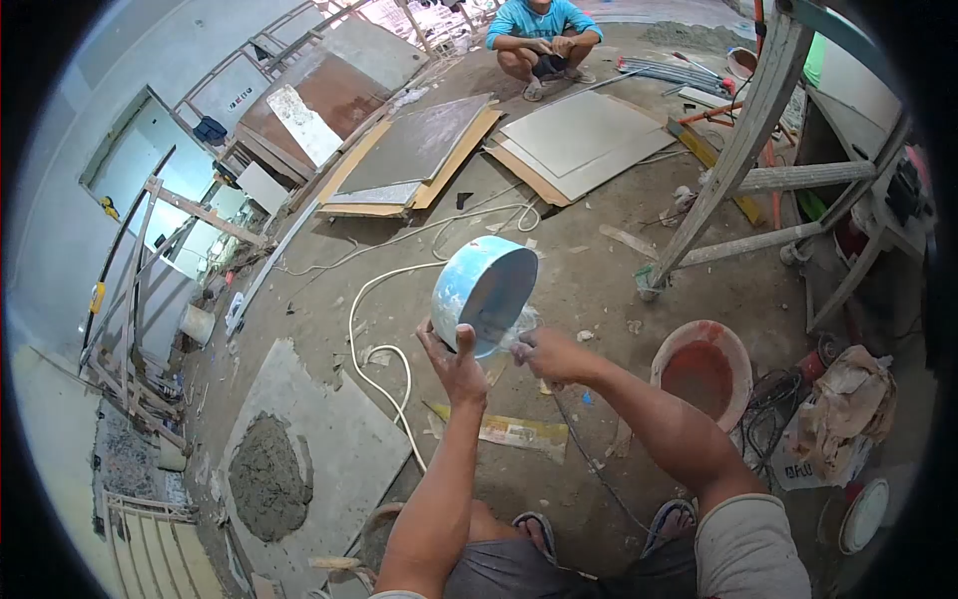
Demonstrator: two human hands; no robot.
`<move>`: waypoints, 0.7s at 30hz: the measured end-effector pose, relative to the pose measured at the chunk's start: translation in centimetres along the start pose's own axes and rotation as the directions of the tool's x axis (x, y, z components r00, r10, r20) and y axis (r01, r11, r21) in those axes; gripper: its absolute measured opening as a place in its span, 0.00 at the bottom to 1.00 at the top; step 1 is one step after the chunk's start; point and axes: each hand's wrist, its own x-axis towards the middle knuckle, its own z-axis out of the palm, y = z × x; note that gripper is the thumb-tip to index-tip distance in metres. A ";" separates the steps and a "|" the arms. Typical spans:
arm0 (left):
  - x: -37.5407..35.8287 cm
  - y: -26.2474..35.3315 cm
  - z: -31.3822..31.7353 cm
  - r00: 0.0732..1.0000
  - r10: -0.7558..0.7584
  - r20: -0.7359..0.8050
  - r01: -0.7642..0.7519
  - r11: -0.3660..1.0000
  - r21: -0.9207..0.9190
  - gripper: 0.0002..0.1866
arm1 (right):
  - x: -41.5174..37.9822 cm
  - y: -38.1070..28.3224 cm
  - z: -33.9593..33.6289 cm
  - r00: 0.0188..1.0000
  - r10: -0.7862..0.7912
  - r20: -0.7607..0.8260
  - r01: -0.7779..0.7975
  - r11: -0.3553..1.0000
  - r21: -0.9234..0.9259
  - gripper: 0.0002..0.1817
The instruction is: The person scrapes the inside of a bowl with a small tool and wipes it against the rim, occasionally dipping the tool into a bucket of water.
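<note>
My left hand (459, 371) holds up a shallow round blue tub (461, 283) smeared with white, its palm under the wall and the thumb raised. The tub is tilted on its side, its opening facing right. My right hand (551, 355) is closed at the lower right rim. From its fingers a whitish, translucent piece like crumpled plastic (523, 323) reaches into the tub's mouth. Below the hands, a yellow printed strip (524, 433) lies on the floor.
A bucket with a reddish inside (702, 379) stands at my right, beside cables and a crumpled paper sack (844, 407). Wet mortar (269, 477) lies on a board at left. A pale hose (357, 309) crosses the floor. A wooden trestle (733, 170) rises right; a person (544, 45) squats ahead.
</note>
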 end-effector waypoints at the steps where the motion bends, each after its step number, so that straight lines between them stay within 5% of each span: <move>1: 0.1 0.0 0.1 0.999 -0.011 -0.032 0.010 1.000 -0.009 0.47 | 0.1 -0.1 -0.4 0.998 -0.001 -0.060 -0.006 0.993 -0.122 0.20; 5: 0.1 -0.1 0.3 0.998 0.015 -0.056 -0.017 0.999 -0.034 0.47 | 0.2 -0.2 -0.2 0.982 -0.085 -0.167 0.023 0.939 -0.344 0.19; 9: 0.0 0.3 0.4 0.999 0.017 -0.031 -0.017 1.000 0.005 0.46 | -0.6 -1.1 1.0 0.985 -0.122 -0.120 0.077 0.944 -0.322 0.19; 15: 0.1 0.3 -0.1 0.999 0.005 -0.051 -0.005 1.000 -0.008 0.43 | -0.2 -1.3 -0.1 0.982 0.038 -0.187 -0.096 0.945 -0.313 0.19; 17: 0.0 0.4 0.0 0.998 0.011 -0.054 -0.010 1.000 0.014 0.43 | 0.3 0.1 1.4 0.973 -0.153 -0.172 0.072 0.912 -0.403 0.18; 21: 0.2 0.2 -0.3 0.999 -0.006 -0.040 0.009 0.997 0.082 0.46 | -0.6 -1.3 1.5 0.993 -0.087 -0.082 0.069 0.977 -0.202 0.18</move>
